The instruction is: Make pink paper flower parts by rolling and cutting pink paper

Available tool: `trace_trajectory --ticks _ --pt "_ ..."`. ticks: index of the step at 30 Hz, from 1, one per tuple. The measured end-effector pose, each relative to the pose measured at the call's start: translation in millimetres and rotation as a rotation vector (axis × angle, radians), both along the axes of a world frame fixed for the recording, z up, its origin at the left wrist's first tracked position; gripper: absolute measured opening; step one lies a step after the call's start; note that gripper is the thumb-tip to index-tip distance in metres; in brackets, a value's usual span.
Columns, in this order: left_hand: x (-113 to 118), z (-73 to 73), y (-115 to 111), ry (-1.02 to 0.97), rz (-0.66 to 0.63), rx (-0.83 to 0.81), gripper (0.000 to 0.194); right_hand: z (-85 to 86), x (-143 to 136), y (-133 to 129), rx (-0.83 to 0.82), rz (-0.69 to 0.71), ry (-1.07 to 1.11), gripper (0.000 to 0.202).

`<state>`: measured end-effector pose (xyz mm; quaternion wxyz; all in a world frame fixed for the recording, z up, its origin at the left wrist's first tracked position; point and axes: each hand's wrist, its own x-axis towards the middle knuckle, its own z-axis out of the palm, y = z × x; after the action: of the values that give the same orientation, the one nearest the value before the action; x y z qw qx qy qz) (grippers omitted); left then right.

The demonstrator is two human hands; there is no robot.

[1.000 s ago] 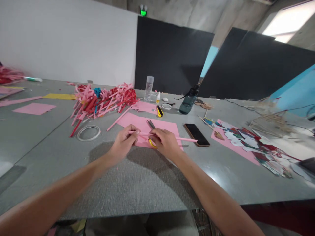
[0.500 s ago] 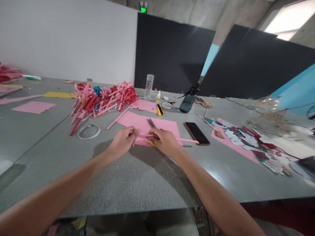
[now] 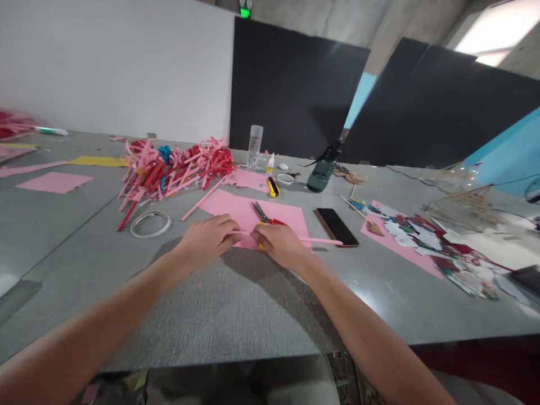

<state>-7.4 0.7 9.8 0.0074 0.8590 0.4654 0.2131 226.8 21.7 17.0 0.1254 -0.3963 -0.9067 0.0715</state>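
A thin pink paper strip [image 3: 323, 241] runs between both hands and sticks out to the right, its end by the phone. My left hand [image 3: 208, 239] is closed on its left part, fingers pressed together. My right hand [image 3: 278, 243] pinches the strip a little further right. Beneath the hands lies a large pink sheet [image 3: 291, 215]. Scissors [image 3: 260, 211] with red and yellow handles rest on that sheet, blades pointing away, their handles partly covered by my right hand.
A phone [image 3: 336, 227] lies right of the sheet, beyond it paper cutouts [image 3: 405, 230]. Behind are a yellow cutter [image 3: 273, 187], glue bottle [image 3: 270, 163], clear bottle [image 3: 255, 147] and dark bottle [image 3: 323, 171]. At left are a wire coil [image 3: 150, 224] and curled paper strips [image 3: 177, 169].
My left hand has turned over more, its back now facing up, and its fingers have shifted along the strip. The fingers of my right hand have drawn closer together, and more of the red handle shows.
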Motion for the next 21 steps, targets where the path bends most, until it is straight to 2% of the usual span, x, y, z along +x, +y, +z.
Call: trace_trajectory --ticks 2,5,8,12,21 --pt "-1.0 -0.9 0.7 0.013 -0.075 0.077 0.023 0.8 -0.1 -0.7 -0.004 0.007 0.006 0.017" --pt "-1.7 -5.7 3.1 -0.017 -0.103 0.093 0.02 4.0 -0.4 -3.2 -0.031 0.019 0.013 0.02" --pt "-1.6 -8.4 5.2 -0.06 -0.128 0.021 0.024 6.7 -0.6 -5.6 -0.042 0.032 0.061 0.017" --pt "0.8 -3.4 3.5 -0.099 -0.142 -0.109 0.033 4.7 -0.4 -4.9 -0.028 0.042 0.117 0.013" --pt "4.5 -0.3 -2.0 -0.11 -0.093 -0.269 0.04 -6.0 -0.6 0.3 0.026 0.039 0.004 0.018"
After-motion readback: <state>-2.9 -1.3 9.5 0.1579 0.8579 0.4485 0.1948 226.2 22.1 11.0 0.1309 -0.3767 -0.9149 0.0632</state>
